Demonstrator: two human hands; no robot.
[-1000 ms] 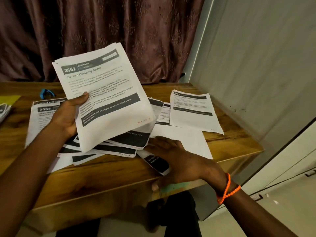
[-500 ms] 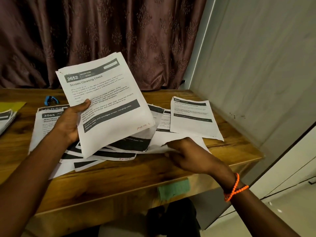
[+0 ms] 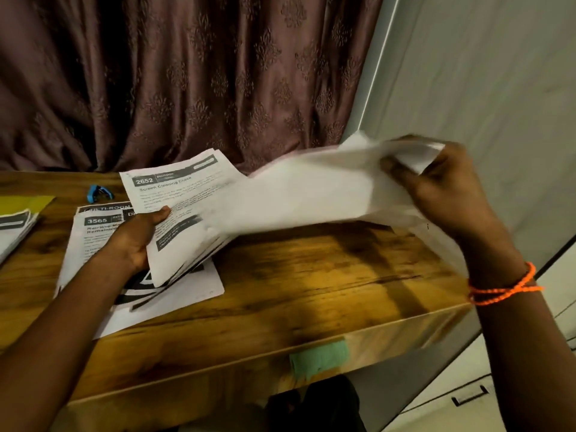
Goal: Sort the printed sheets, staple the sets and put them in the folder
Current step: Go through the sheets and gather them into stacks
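My left hand point(image 3: 137, 238) grips a stack of printed sheets point(image 3: 174, 194) headed "2652 Screen Cleaning Check", thumb on top, above the wooden table point(image 3: 311, 282). My right hand point(image 3: 442, 188) pinches the far end of some white sheets point(image 3: 305, 194), lifted off the table and blurred, their blank backs showing, their near end lying over the left-hand stack. Under my left hand more sheets point(image 3: 93, 226) headed "3565" lie flat. A blue stapler point(image 3: 99, 193) sits at the back left. A yellow folder point(image 3: 25, 203) lies at the left edge.
Another pile of printed sheets point(image 3: 15, 229) lies on the yellow folder at the far left. A dark patterned curtain point(image 3: 187, 82) hangs behind the table. A grey wall point(image 3: 483, 73) stands close on the right. A green tape patch point(image 3: 319, 357) marks the table's front edge.
My right hand has gathered the loose sheets from the right side of the table and lifted them up and to the right. The right part of the tabletop now lies bare. My left hand keeps its stack.
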